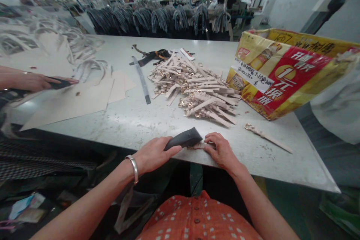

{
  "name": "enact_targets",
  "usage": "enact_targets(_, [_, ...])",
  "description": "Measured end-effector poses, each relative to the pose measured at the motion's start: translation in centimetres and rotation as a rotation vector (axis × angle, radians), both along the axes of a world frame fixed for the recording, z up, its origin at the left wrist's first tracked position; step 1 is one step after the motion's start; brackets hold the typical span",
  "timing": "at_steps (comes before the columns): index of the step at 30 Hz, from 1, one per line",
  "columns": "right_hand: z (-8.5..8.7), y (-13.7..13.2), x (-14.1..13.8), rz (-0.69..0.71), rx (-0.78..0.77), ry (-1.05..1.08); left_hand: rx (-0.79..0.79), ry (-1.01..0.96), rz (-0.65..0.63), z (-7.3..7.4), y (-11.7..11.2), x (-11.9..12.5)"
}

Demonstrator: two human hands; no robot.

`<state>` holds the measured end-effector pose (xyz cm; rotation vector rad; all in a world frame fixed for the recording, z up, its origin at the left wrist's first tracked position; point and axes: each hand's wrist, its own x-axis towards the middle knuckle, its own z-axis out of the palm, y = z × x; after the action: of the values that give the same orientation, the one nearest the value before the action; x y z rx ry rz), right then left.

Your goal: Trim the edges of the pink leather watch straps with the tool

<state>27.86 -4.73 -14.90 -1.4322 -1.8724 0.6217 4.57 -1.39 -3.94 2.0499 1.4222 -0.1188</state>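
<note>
My left hand (157, 153), with a silver bangle at the wrist, is closed around a dark grey handheld tool (184, 138). That tool looks like a hair clipper, though its exact kind does not show clearly; its wide end points right. Below that end lies a short beige buckle strap (199, 146) near the table's front edge. My right hand (221, 152) pinches the strap's right part between thumb and fingers. Beyond both hands is a heap of beige buckle straps (197, 86). One separate buckle strap (268, 138) rests to the right.
A yellow and red cardboard box (281, 78) stands at the table's right. A flat grey strip (141, 78) and black straps (152, 57) lie behind the heap's left. At left, a co-worker's hand (36, 80) holds a dark tool over beige sheets (75, 101).
</note>
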Motion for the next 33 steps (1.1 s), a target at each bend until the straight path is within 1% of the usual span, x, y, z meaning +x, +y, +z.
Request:
enact_targets(2, [0.4,-0.1,-0.1,-0.016,-0.017,-0.065,-0.017,-0.036,0.026,-0.1,0.1,0.0])
enact_targets(4, [0.8,-0.4,-0.1,-0.055,-0.021,-0.156,-0.043,-0.056,0.043,-0.1,0.2,-0.6])
enact_targets(6, [1.0,-0.9,0.0,-0.073,0.021,-0.209,-0.076,-0.069,0.054,-0.1,0.1,-1.5])
enact_targets(10, [0.7,-1.9,0.2,-0.04,0.138,-0.164,-0.105,-0.069,0.049,0.3,-0.5,-3.0])
enact_targets(13, [0.1,-2.5,0.3,-0.024,0.15,-0.085,-0.093,-0.026,0.014,0.9,-1.1,-3.2])
enact_targets(17, [-0.4,-2.7,0.5,0.018,0.133,0.022,-0.092,0.034,-0.067,1.3,-1.6,-2.9])
enact_targets(20, [-0.4,-2.7,0.8,0.054,0.112,0.058,-0.081,0.101,-0.133,1.1,-1.5,-2.7])
enact_targets(23, [0.0,-2.6,1.1,0.084,0.073,0.079,-0.042,0.143,-0.162,0.8,-1.5,-2.3])
enact_targets(26, [0.4,-2.5,1.4,0.104,0.031,0.087,0.002,0.18,-0.197,0.8,-2.0,-1.2])
enact_targets(30, [0.6,-2.2,1.9,0.152,0.0,0.084,0.063,0.26,-0.252,1.3,-2.8,0.7])
enact_targets(33, [0.6,-2.0,2.3,0.18,-0.006,0.106,0.08,0.277,-0.286,1.7,-3.1,1.4])
